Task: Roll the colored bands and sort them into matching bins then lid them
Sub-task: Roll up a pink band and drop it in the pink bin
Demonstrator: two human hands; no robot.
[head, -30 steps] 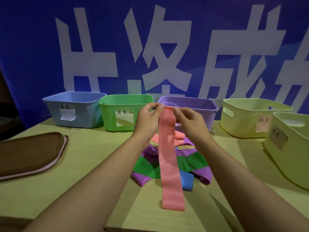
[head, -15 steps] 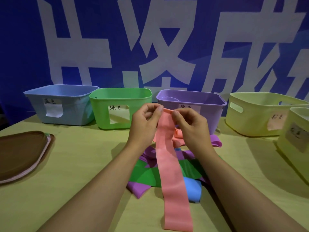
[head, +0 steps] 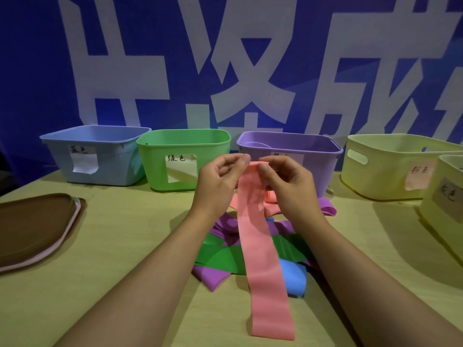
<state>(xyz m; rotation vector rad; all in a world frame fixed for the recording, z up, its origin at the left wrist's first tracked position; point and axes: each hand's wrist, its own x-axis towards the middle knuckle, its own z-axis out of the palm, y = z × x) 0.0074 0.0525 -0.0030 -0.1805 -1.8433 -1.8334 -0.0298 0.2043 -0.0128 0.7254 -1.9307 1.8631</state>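
Tabletop point(head: 125, 246) | both hands — left hand point(head: 215, 181), right hand point(head: 288, 184) — fingers pinching pink band point(head: 260, 246) top edge

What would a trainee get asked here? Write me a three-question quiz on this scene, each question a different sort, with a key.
1. True or false: both the left hand and the right hand pinch the top end of the pink band.
2. Which bin stands between the blue bin and the purple bin? A) yellow B) green C) brown
3. Fill in: the brown lids lie on the table at the far ____ of the view.

Key: 1 true; 2 B, the green bin; 3 left.
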